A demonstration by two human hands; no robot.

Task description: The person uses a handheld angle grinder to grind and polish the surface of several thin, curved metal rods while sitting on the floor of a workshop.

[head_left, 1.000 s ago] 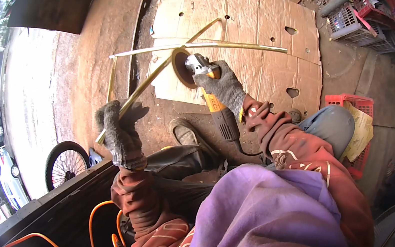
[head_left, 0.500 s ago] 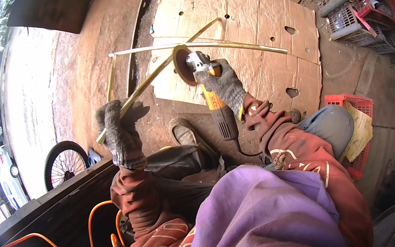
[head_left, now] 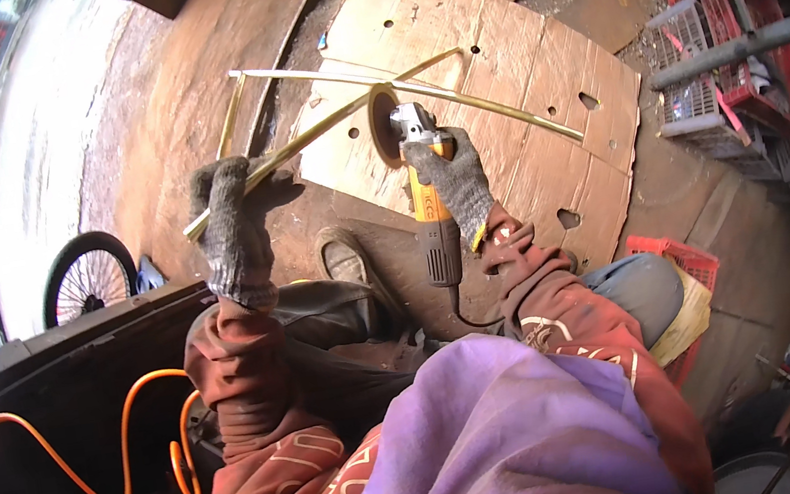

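My left hand (head_left: 232, 219), in a grey knit glove, is closed around the near end of a long gold-coloured metal bar (head_left: 295, 146). That bar belongs to a set of thin gold bars that cross and meet at angles; one long bar (head_left: 507, 112) runs over the cardboard sheet (head_left: 530, 56). In my gloved right hand (head_left: 453, 173) is a yellow and dark grey angle grinder (head_left: 439, 241), gripped near its metal head. Its round brown disc (head_left: 385, 125) stands edge-down beside the bars' crossing, overlapping the held bar in view. Whether disc and bar touch, I cannot tell.
Red and grey plastic crates (head_left: 697, 93) with pipes are stacked at the right. A red basket (head_left: 676, 253) stands by my right knee. On the left are a spoked wheel (head_left: 89, 280), a dark ledge (head_left: 75, 338) and an orange cable (head_left: 127, 426). My shoe (head_left: 344, 254) is near the cardboard.
The whole view has shifted and turned slightly. Both hands keep their grips, and the grinder disc stays beside the bars' crossing.
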